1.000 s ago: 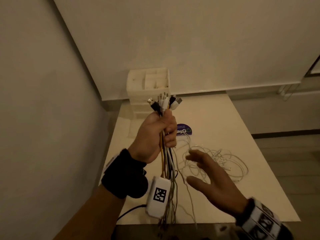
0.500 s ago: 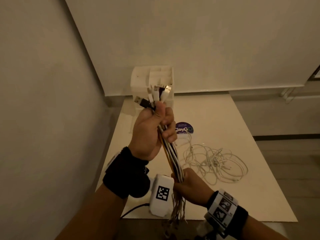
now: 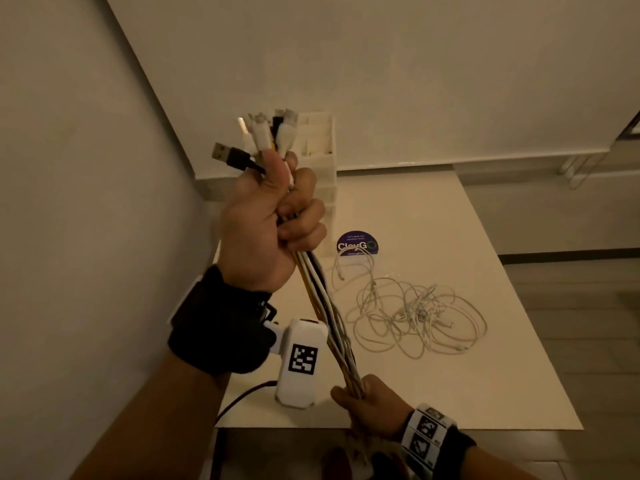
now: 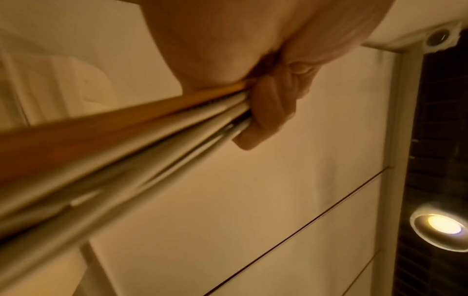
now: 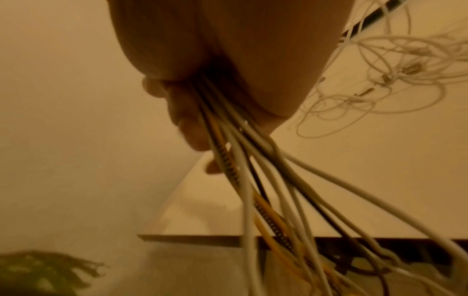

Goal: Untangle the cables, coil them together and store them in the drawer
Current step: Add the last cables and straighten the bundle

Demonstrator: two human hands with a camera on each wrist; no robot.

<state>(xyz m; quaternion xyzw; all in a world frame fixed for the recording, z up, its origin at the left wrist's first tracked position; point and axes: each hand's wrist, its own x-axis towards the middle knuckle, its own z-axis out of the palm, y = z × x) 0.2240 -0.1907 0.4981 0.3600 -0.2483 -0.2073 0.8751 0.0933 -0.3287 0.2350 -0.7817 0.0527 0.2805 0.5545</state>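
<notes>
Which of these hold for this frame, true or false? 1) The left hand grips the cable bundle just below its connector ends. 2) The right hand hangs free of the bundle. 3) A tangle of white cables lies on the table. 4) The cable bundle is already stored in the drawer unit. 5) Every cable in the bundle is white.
1) True: the left hand grips the cable bundle under the connectors.
2) False: the right hand grips the bundle lower down.
3) True: the white cables lie loose on the table.
4) False: it is held in the air, in front of the drawer unit.
5) False: yellow and black ones show too.
</notes>
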